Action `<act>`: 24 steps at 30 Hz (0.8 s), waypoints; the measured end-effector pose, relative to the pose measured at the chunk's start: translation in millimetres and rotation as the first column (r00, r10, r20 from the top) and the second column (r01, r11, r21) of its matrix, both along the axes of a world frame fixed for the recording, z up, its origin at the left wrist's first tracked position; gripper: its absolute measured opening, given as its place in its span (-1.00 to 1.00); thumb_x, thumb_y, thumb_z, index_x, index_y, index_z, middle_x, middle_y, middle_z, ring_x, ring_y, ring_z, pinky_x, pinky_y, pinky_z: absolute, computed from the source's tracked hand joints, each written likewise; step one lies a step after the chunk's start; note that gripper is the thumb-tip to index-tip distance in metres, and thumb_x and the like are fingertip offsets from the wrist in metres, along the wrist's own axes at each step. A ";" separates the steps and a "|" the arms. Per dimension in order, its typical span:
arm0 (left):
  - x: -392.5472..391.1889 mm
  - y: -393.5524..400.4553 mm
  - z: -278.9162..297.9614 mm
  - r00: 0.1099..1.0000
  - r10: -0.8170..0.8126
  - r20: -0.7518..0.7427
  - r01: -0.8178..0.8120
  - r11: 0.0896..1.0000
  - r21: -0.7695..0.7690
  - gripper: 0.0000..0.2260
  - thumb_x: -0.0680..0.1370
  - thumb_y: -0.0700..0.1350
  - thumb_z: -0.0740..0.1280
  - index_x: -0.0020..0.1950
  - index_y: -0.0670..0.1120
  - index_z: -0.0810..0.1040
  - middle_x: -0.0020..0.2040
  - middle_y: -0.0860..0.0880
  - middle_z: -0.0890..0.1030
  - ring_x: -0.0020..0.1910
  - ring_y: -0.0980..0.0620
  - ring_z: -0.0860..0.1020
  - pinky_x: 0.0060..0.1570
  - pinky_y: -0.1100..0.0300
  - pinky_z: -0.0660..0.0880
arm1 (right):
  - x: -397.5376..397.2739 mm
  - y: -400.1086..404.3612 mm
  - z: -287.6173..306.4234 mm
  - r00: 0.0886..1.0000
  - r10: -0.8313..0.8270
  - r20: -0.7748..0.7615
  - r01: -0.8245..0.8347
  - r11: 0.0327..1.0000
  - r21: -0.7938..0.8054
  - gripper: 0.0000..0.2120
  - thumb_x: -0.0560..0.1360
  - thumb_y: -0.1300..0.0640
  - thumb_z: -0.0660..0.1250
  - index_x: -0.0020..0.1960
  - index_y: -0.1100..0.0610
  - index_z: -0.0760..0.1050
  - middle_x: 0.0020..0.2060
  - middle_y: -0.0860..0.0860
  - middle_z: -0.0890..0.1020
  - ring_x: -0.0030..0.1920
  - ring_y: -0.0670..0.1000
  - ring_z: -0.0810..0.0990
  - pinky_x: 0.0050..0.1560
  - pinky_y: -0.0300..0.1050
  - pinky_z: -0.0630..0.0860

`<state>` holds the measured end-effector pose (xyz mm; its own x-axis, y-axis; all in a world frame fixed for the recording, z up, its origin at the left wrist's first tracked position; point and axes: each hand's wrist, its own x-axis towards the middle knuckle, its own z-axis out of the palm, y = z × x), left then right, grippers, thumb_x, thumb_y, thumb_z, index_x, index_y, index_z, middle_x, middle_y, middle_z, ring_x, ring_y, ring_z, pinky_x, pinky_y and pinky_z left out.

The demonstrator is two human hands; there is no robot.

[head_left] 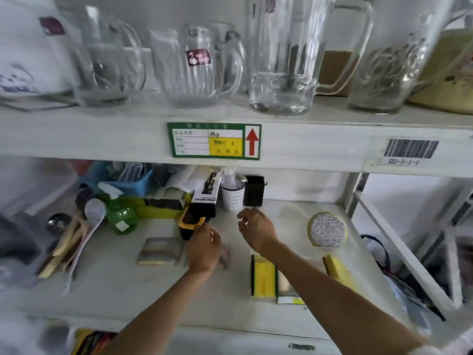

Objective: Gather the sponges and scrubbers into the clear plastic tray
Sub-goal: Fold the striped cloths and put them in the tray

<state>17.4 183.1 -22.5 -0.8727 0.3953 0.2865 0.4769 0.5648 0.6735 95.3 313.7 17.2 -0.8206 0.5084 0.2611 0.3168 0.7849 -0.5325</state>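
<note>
Your left hand (203,249) and right hand (257,230) hover empty, fingers loose; reaching carelessly may topple the white dotted paper cup (233,198).

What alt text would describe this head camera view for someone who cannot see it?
Two bare hands, left hand and right hand, reach over a cluttered white shelf holding a yellow sponge, a round silver scrubber and a green spray bottle. Glass pitchers stand above.
</note>
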 end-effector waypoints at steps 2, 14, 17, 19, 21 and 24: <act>-23.3 -26.3 -9.5 0.999 0.042 0.000 -0.042 0.998 -0.037 -0.88 0.51 -0.19 0.25 -0.01 -0.15 0.54 0.01 -0.18 0.60 0.06 -0.17 0.57 0.09 0.02 0.47 | -14.0 -16.3 -8.7 0.994 0.051 0.097 -0.051 0.999 0.002 -0.73 0.50 0.15 0.27 0.18 0.08 0.54 0.11 0.12 0.59 0.12 0.17 0.58 0.14 -0.03 0.52; -116.8 -102.9 -48.7 0.995 -0.099 0.022 0.088 0.731 -0.676 -0.46 0.57 0.02 0.16 0.53 -0.10 0.15 0.53 -0.13 0.24 0.49 -0.13 0.24 0.46 -0.07 0.22 | -69.8 -62.9 -56.2 0.859 0.062 0.508 -0.127 0.987 0.095 -0.58 0.55 0.06 0.19 0.39 0.12 0.32 0.31 0.15 0.44 0.30 0.21 0.45 0.27 0.10 0.43; -125.3 -104.7 -50.9 0.987 -0.152 0.058 0.143 0.645 -0.750 -0.44 0.59 -0.03 0.11 0.56 -0.09 0.04 0.57 -0.10 0.12 0.53 -0.12 0.14 0.49 -0.09 0.11 | -75.9 -64.7 -67.8 0.814 0.064 0.577 -0.158 0.981 0.115 -0.52 0.55 0.03 0.21 0.43 0.09 0.24 0.35 0.15 0.38 0.32 0.22 0.42 0.28 0.14 0.40; -128.9 -105.7 -55.7 0.984 -0.159 0.076 0.159 0.618 -0.769 -0.44 0.59 -0.06 0.11 0.56 -0.08 0.01 0.58 -0.09 0.09 0.53 -0.13 0.12 0.50 -0.09 0.12 | -78.6 -64.8 -74.3 0.784 0.051 0.619 -0.180 0.973 0.147 -0.45 0.53 0.01 0.23 0.47 0.06 0.18 0.39 0.16 0.33 0.36 0.23 0.38 0.31 0.18 0.36; -130.3 -108.7 -60.0 0.984 -0.147 0.097 0.168 0.629 -0.759 -0.45 0.59 -0.07 0.11 0.56 -0.08 0.02 0.57 -0.09 0.10 0.53 -0.13 0.11 0.49 -0.10 0.16 | -79.5 -63.8 -78.6 0.764 0.050 0.643 -0.198 0.967 0.161 -0.43 0.53 -0.02 0.22 0.49 0.03 0.15 0.40 0.16 0.33 0.38 0.23 0.35 0.33 0.21 0.31; -132.0 -113.5 -61.6 0.984 -0.151 0.090 0.165 0.624 -0.764 -0.45 0.58 -0.06 0.13 0.55 -0.09 0.06 0.56 -0.10 0.14 0.50 -0.14 0.17 0.40 -0.09 0.28 | -79.8 -62.6 -81.9 0.752 0.044 0.657 -0.195 0.968 0.159 -0.42 0.51 -0.09 0.21 0.47 0.02 0.15 0.35 0.18 0.40 0.34 0.23 0.39 0.34 0.22 0.25</act>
<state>-114.6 69.5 -84.1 -0.7770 0.5977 -0.1973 0.6024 0.7971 0.0424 15.5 251.2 -64.8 -0.8807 0.3916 -0.2665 0.4205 0.9053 -0.0593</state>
